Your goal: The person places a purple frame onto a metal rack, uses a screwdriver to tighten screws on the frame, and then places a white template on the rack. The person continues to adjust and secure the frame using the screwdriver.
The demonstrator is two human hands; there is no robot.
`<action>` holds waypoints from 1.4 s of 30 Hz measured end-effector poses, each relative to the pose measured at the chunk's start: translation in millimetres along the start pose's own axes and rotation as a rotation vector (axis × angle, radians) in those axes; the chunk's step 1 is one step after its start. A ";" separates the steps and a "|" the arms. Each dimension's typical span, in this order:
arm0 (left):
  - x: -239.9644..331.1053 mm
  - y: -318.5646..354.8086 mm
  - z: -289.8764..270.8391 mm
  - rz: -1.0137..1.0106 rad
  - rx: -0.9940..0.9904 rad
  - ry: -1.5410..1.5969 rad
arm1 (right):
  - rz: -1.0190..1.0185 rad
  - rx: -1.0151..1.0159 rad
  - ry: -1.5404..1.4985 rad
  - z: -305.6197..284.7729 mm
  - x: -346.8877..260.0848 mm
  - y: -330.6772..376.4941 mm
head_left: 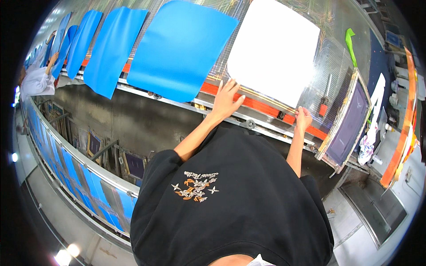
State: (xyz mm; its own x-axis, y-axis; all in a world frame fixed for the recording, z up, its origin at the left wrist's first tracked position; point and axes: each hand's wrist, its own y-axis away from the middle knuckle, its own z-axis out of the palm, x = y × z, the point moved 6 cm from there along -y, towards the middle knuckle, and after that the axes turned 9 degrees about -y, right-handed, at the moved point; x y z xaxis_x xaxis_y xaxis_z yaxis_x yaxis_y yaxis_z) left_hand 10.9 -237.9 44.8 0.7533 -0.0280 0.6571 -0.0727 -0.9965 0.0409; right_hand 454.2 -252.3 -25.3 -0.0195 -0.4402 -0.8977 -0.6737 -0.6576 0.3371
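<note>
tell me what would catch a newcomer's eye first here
The white sheet lying flat on the long table stands out, with the left hand resting at its near corner and the right hand at its near edge. To its left runs a row of bright blue sheets. A framed dark screen sits at the right end.

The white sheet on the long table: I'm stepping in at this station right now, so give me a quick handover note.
Left hand: flat, fingers spread, on the near edge of the white sheet.
Right hand: closed at the sheet's near right corner; grip unclear.
Things: blue sheets lie in a row to the left; a framed screen sits to the right.
Done: the white sheet lies on the table.
Left: whether it is finally aligned cannot be told.
</note>
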 end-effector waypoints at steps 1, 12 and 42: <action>-4.6 2.0 -3.7 -0.069 0.017 0.145 | 0.001 0.003 0.012 1.2 -1.6 -3.3; -42.5 -15.0 1.0 -0.751 -0.036 1.281 | 0.181 -0.144 0.026 20.0 -7.6 0.8; -61.1 -47.7 4.3 -0.738 0.121 0.853 | 0.068 -0.268 0.159 24.0 -48.1 0.7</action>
State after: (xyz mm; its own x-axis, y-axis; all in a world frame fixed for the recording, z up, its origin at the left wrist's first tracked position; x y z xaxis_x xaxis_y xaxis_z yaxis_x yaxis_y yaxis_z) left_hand -28.9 -189.0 -0.6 -0.1089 0.5858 0.8031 0.3030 -0.7499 0.5881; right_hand 436.9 -216.9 11.3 0.0719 -0.5651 -0.8219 -0.4555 -0.7517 0.4770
